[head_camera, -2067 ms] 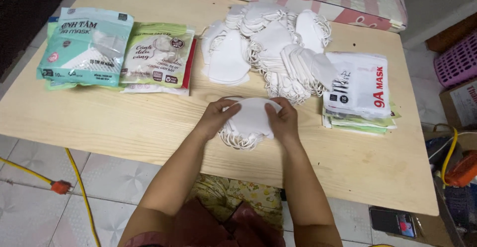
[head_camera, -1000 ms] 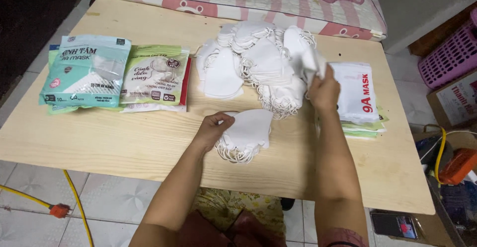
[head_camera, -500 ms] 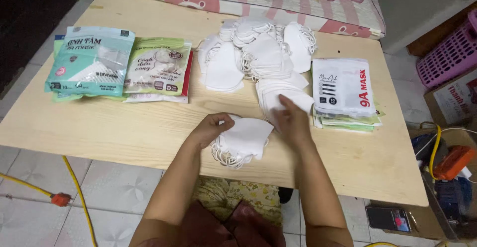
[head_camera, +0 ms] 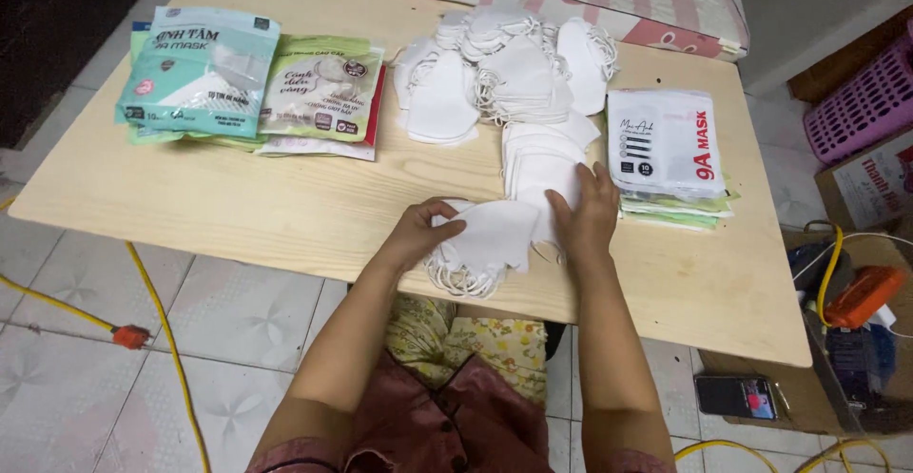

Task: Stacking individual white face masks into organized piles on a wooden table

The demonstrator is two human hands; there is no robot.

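Observation:
A small stack of white face masks (head_camera: 487, 240) lies near the front edge of a light wooden table (head_camera: 285, 212). My left hand (head_camera: 423, 231) rests on the stack's left side, fingers bent over it. My right hand (head_camera: 587, 214) lies flat on a white mask (head_camera: 534, 164) that it has drawn down from the big loose pile of white masks (head_camera: 504, 69) at the back. That mask touches the right side of the small stack.
Teal mask packets (head_camera: 200, 69) and green ones (head_camera: 323, 93) lie at the table's left. White mask packets (head_camera: 664, 145) are stacked at the right. A yellow cable (head_camera: 162, 340) crosses the tiled floor. A pink basket (head_camera: 865, 97), a cardboard box and a phone (head_camera: 737, 395) stand to the right.
My right hand left the small stack, reached to the big pile, and came back pulling a white mask toward the stack. My left hand stayed on the stack.

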